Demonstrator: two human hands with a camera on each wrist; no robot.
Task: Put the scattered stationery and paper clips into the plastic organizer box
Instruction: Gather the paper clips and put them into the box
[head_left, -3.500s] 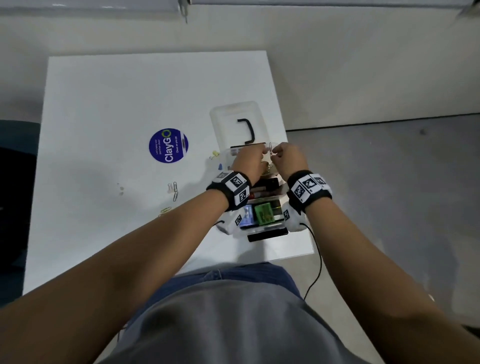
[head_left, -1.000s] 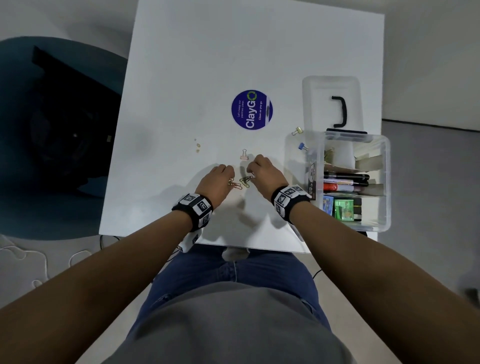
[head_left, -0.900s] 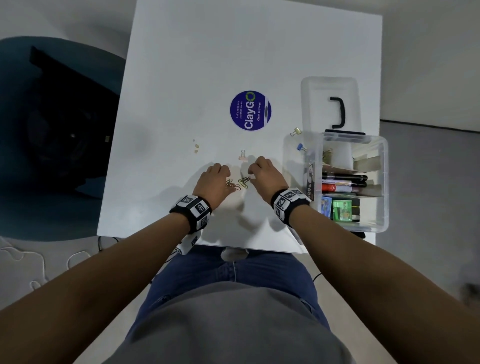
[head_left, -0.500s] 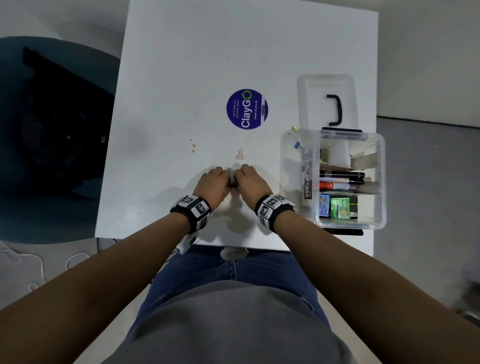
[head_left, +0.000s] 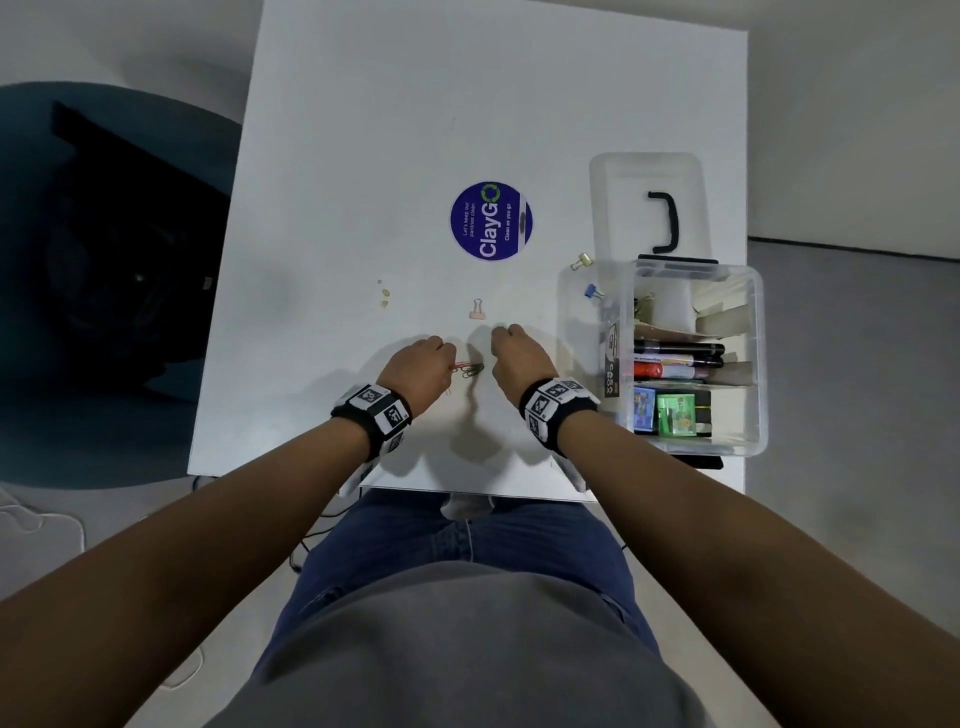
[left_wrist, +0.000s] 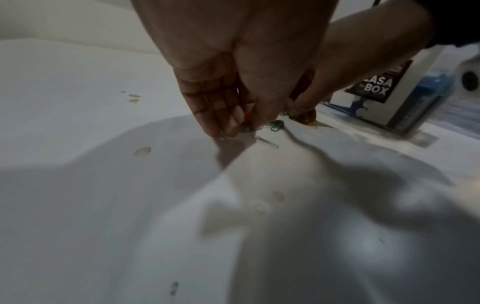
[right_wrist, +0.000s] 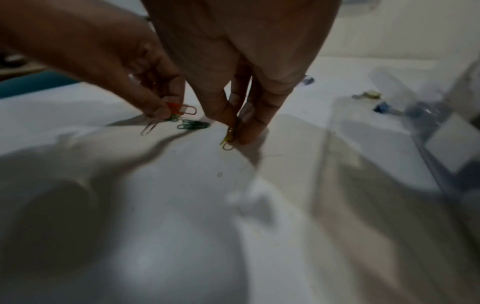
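Both hands work near the table's front edge, left of the clear organizer box (head_left: 756, 364). My left hand (left_wrist: 241, 125) pinches a red paper clip (right_wrist: 182, 109) together with other clips just above the table. My right hand (right_wrist: 239, 131) pinches a yellow paper clip (right_wrist: 228, 138) whose end touches the table. Green paper clips (right_wrist: 193, 125) lie loose between the hands. A pink binder clip (head_left: 478, 312) lies just beyond them. A gold binder clip (head_left: 582, 261) and a blue binder clip (head_left: 592, 292) lie by the box's far left corner.
The box holds markers (head_left: 675, 358) and small coloured packs (head_left: 672, 413) in compartments. Its clear lid (head_left: 623, 208) with a black handle lies flat behind it. A round blue ClayGo sticker (head_left: 491, 221) marks the table's middle. A dark blue chair (head_left: 104, 286) stands to the left.
Earlier both hands were over the box. They came to the clips left of it, met half a second ago, and have now drawn slightly apart, each pinching clips.
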